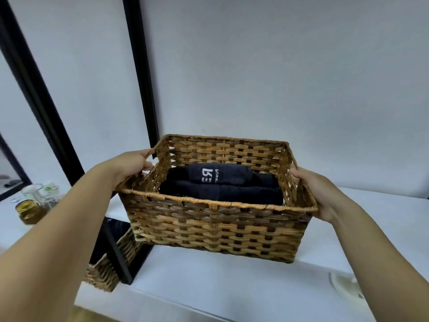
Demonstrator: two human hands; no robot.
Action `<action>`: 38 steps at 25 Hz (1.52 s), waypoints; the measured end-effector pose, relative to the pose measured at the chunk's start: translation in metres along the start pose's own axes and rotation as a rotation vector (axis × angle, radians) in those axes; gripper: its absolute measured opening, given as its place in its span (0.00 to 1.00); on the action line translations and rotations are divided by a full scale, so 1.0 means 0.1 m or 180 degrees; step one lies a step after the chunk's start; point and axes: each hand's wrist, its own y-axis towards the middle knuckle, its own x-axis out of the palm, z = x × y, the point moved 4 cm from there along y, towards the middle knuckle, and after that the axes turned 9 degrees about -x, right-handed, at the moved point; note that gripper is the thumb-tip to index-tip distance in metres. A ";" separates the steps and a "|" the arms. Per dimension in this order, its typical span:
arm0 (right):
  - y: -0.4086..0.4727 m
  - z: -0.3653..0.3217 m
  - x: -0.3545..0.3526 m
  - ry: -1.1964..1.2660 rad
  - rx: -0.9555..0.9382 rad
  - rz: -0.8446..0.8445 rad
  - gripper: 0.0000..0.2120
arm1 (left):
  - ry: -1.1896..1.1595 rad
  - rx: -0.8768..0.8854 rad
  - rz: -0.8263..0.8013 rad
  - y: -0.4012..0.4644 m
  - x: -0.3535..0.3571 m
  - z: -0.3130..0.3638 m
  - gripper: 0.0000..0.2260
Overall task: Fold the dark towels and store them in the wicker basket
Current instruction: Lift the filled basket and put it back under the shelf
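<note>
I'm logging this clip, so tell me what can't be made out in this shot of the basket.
Head view:
- Towels: count unclear; the basket front wall hides their lower part.
- Left hand and right hand: fingertips hidden by the basket's sides.
- Jars: contents blurred, far left.
- White object: cut off by the right arm.

Partial white lettering, unreadable, on top dark towel [218,174]
</note>
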 end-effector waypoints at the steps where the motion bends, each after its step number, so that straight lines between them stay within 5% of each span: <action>1: -0.12 0.01 -0.08 0.0069 -0.0015 0.0035 0.13 | 0.0046 0.0000 0.0010 -0.14 0.07 -0.04 0.25; 14: -1.32 0.13 -0.33 0.0305 -0.0223 0.0424 0.17 | -0.0642 0.0060 -0.0087 -1.23 0.38 -0.56 0.19; 32: -3.12 0.95 0.26 -0.0144 -0.0458 0.1281 0.17 | -0.1281 0.0427 -0.0704 -2.08 0.23 -1.91 0.14; 38: -3.37 1.64 0.18 -0.0437 -0.0093 0.1230 0.16 | -0.1093 -0.0031 -0.0952 -2.02 0.54 -2.70 0.18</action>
